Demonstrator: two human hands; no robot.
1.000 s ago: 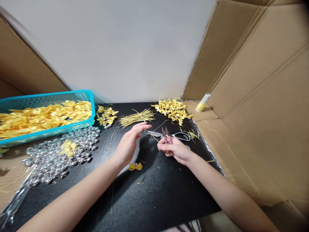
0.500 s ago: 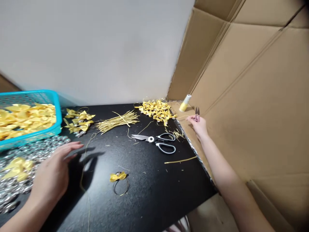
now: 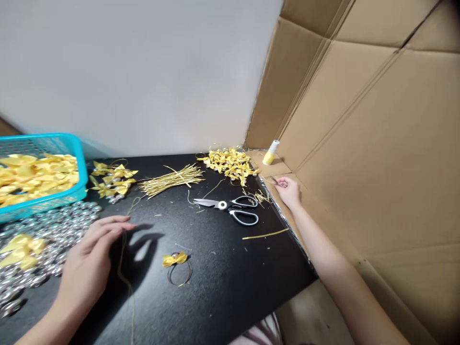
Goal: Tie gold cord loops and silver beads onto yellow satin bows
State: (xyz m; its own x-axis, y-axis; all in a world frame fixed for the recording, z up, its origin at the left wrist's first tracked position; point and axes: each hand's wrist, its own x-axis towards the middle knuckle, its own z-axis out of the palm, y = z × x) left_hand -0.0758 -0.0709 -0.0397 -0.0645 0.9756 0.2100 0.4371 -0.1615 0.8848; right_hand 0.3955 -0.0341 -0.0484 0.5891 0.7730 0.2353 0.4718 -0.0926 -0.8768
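Observation:
My left hand [image 3: 95,254] hovers over the black table beside the silver beads, fingers stretched out and thumb close beneath them. A thin thread [image 3: 131,292] runs past its fingertips; I cannot tell if they touch it. My right hand [image 3: 288,191] is closed around small thread snips [image 3: 276,181] at the cardboard strip on the right, dark blades toward the left. Most of the snips is hidden by the fingers. Between my hands, a yellow bow [image 3: 175,259] with a bead at its middle lies attached to a thin loop [image 3: 180,283].
Scissors [image 3: 223,205] lie near thread scraps [image 3: 259,196]. Behind are a bundle of gold ties [image 3: 172,181], a pile of finished bows [image 3: 230,163] and a thread cone [image 3: 271,153]. A blue basket [image 3: 82,167] of yellow bows and silver beads [image 3: 50,249] fill the left. Cardboard walls the right.
My left hand has shifted slightly right, its thumb closer to the fingers. My right hand has lowered and turned, so the upright snips now point left. The view has shifted slightly.

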